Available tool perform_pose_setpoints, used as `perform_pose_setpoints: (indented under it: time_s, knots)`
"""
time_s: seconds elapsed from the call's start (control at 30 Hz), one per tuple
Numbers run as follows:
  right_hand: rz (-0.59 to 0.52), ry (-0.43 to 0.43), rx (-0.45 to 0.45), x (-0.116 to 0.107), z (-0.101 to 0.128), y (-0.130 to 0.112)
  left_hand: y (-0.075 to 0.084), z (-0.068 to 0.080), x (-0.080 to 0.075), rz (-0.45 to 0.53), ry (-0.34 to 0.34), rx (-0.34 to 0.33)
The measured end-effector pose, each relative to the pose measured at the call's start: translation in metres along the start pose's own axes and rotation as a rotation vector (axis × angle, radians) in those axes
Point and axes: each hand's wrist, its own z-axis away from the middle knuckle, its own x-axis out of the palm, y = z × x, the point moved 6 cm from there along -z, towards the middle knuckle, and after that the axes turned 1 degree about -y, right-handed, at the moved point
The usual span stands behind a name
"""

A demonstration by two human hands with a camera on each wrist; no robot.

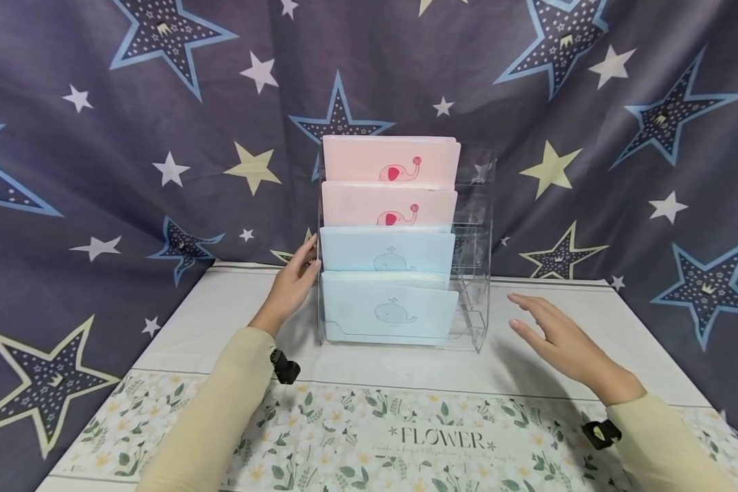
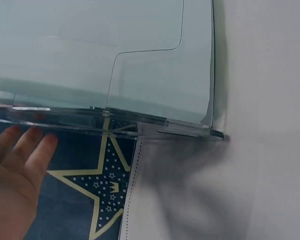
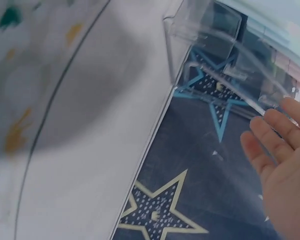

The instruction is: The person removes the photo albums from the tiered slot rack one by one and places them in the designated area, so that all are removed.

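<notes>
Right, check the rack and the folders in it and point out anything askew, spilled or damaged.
The front blue folder at the bottom of the clear rack looks slightly askew: its top edge slopes down to the right, while the top pink folder sits nearly level. I see no spill or damage.

Left sleeve (image 1: 221,403) at 7 o'clock, right sleeve (image 1: 667,441) at 4 o'clock: long, plain pale yellow. Black left wrist unit (image 1: 285,368); black right wrist unit (image 1: 601,434), yellowish patch. Left grip (image 1: 292,285), right grip (image 1: 562,342) bare.
</notes>
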Motion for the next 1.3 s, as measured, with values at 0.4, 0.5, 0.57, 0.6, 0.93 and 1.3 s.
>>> perform_pose_setpoints:
  time_s: [0.4,0.5,0.57,0.6,0.93,1.3]
  knots:
    - [-0.068,0.051,-0.077,0.011,-0.027,-0.028,0.007,0.000,-0.001,-0.013,0.044,0.070]
    - [-0.079,0.069,-0.107,0.015,-0.035,-0.031,0.007,-0.001,0.000,-0.030,0.048,0.086]
    - [-0.095,0.074,-0.120,0.017,-0.041,-0.034,0.007,-0.001,0.000,-0.040,0.049,0.096]
    - [-0.106,0.074,-0.125,0.018,-0.044,-0.036,0.007,-0.001,0.000,-0.043,0.050,0.100]
    - [-0.275,0.046,-0.155,0.031,-0.068,-0.049,0.007,-0.001,0.000,-0.064,0.051,0.091]
    - [-0.332,0.038,-0.122,0.042,-0.081,-0.051,0.007,0.000,0.000,-0.067,0.051,0.088]
